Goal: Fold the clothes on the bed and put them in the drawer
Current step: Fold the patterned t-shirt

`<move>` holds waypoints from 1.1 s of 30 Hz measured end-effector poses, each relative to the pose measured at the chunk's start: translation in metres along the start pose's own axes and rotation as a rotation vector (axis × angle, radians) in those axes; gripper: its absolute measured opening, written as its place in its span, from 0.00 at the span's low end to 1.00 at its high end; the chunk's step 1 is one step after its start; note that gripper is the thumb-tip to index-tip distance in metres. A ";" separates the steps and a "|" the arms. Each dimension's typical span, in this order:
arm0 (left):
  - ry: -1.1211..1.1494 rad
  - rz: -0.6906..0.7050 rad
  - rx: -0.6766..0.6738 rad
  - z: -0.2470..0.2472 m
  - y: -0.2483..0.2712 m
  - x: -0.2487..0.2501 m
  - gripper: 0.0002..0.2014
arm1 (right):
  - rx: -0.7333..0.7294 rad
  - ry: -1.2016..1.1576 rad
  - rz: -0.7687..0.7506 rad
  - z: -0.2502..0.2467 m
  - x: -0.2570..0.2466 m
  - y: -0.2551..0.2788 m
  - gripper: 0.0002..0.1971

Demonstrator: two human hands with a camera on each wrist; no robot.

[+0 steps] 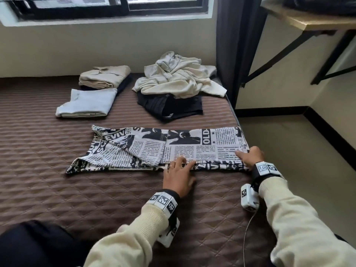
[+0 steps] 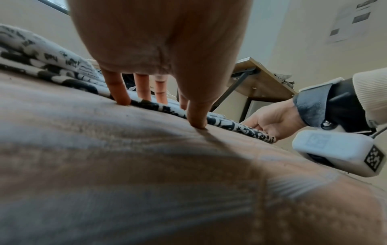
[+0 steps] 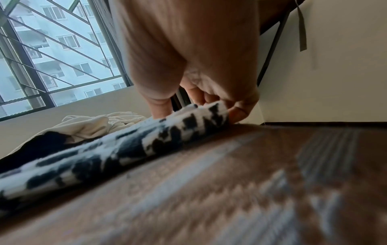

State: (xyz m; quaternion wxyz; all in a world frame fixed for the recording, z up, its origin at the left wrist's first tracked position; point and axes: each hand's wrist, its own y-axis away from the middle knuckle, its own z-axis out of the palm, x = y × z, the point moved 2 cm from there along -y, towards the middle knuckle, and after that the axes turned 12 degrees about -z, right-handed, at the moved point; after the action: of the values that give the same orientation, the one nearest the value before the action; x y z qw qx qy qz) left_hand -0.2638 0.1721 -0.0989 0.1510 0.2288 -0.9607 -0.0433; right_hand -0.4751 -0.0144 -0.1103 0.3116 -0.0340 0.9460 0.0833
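Observation:
A black-and-white newspaper-print garment (image 1: 192,151) lies folded in a long strip across the brown quilted bed (image 1: 86,199). My left hand (image 1: 180,167) is at the middle of its near edge; the straight fingers (image 2: 119,89) press down on the hem and the thumb tip on the bed. My right hand (image 1: 247,155) pinches the garment's near right corner (image 3: 205,116), thumb on top and fingers curled under it. That pinch also shows in the left wrist view, where the right hand (image 2: 270,122) holds the strip's end. No drawer is in view.
At the back left sit a folded beige stack (image 1: 105,77) and a folded pale garment (image 1: 86,105). A crumpled cream pile (image 1: 177,78) lies on black clothes (image 1: 171,106). The bed's right edge (image 1: 234,112) drops to the floor beside a dark curtain (image 1: 237,45) and a desk (image 1: 308,22).

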 end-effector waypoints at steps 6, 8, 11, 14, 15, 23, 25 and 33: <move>0.089 0.011 -0.021 0.001 -0.004 -0.004 0.26 | 0.002 -0.431 -0.007 -0.005 -0.013 -0.002 0.04; 0.302 0.036 -0.003 -0.005 -0.009 -0.009 0.21 | -0.006 -0.479 -0.038 -0.010 -0.034 0.001 0.03; 0.670 -0.047 0.089 -0.026 -0.022 -0.027 0.11 | 0.066 -0.405 -0.210 -0.016 -0.081 0.007 0.10; 1.138 -0.359 0.106 -0.048 -0.038 -0.056 0.04 | 0.086 -0.164 -0.401 -0.009 -0.148 0.032 0.08; 1.274 -0.464 0.108 -0.055 -0.044 -0.066 0.03 | 0.055 -0.150 -0.472 0.002 -0.169 0.038 0.09; 1.460 -0.740 -0.249 -0.065 -0.073 -0.115 0.16 | -0.506 0.004 -0.695 0.105 -0.210 0.089 0.17; 1.373 -0.741 -0.258 -0.060 -0.080 -0.117 0.14 | -0.401 -0.106 -0.653 0.102 -0.193 0.083 0.14; 0.454 -0.620 -0.060 -0.064 -0.096 -0.071 0.30 | 0.033 -0.171 -0.310 0.077 -0.129 0.044 0.12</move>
State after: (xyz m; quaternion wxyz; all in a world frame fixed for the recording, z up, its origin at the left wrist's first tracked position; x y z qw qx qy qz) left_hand -0.1426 0.1181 -0.0715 0.3462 0.5075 -0.7865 -0.0634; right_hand -0.3312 0.0447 -0.0886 0.4004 -0.1674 0.9007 0.0214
